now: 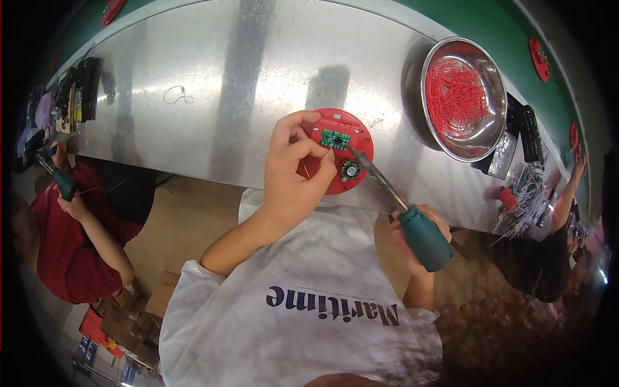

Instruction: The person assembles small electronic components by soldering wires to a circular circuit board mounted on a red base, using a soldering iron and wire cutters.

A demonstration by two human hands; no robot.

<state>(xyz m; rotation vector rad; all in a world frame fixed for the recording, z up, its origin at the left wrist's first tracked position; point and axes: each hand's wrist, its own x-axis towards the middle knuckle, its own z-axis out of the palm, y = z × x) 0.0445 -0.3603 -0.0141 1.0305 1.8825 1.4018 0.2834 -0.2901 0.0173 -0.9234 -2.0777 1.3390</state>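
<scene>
A round red plastic housing [338, 184] lies at the near edge of the metal bench. It carries a small green circuit board [334, 140] and a round component [350, 169] below it. My left hand [298, 164] is closed in a pinch beside the board, one finger resting on the housing's rim. A thin orange wire [306, 171] shows between its fingers; the pinched end is hidden. My right hand [422, 229] grips a soldering iron [425, 242] by its dark green handle. The iron's metal shaft slants up to the left, its tip beside the board near my left fingertips.
A steel bowl [431, 106] of red wires stands at the right. A loose thin wire loop [177, 95] lies on the bench [174, 58]. One co-worker [74, 226] at left holds a green-handled tool; another [535, 251] sits at right by bundled white wires [532, 200].
</scene>
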